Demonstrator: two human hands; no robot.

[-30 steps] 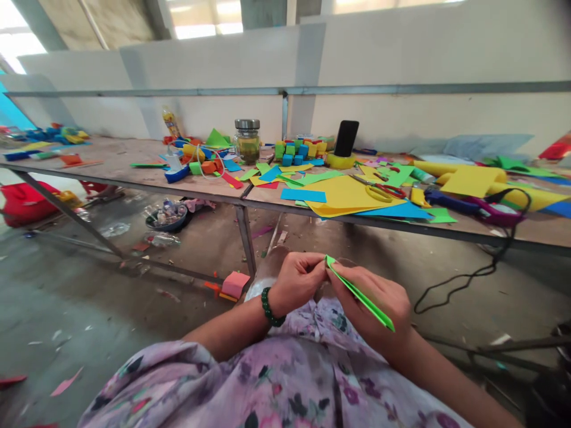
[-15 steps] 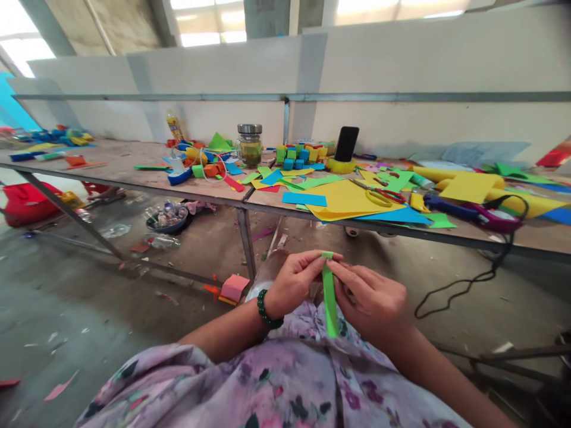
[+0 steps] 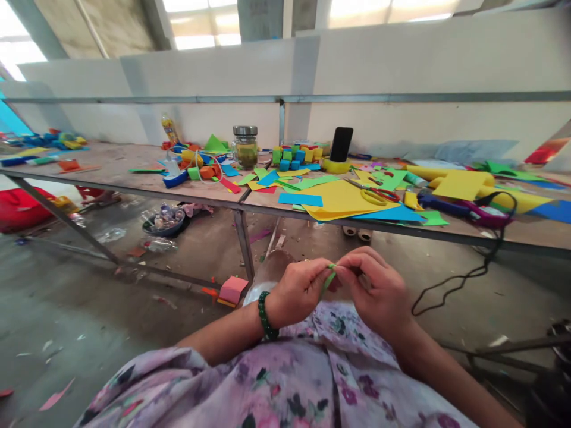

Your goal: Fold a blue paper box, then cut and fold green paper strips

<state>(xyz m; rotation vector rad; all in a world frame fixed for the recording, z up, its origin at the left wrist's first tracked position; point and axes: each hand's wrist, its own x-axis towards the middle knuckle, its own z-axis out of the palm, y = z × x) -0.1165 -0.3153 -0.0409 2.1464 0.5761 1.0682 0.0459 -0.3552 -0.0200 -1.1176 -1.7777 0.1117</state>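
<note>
Above my lap, a narrow green paper strip (image 3: 329,279) is pinched between my two hands. My left hand (image 3: 300,292), with a dark green bead bracelet (image 3: 266,316) at the wrist, is closed on the strip, and its fingers cover much of it. The fingertips of my right hand (image 3: 377,288) meet the strip's upper end, pressed together. The strip is mostly seen edge-on, so how it is folded cannot be told. Both hands are in front of the table edge, below yellow paper sheets (image 3: 343,199) and a blue paper piece (image 3: 300,199).
On the table (image 3: 111,169) are scissors (image 3: 375,193), a phone (image 3: 342,144) on a yellow tape roll (image 3: 335,166), coloured paper cubes (image 3: 298,156), a glass jar (image 3: 245,148) and a purple tool (image 3: 491,215) with a dangling cord (image 3: 468,275). A basin (image 3: 164,223) stands beneath.
The green strip hung long and flat between my hands; now it is turned and mostly hidden by my left fingers. My right hand has rotated and raised its knuckles.
</note>
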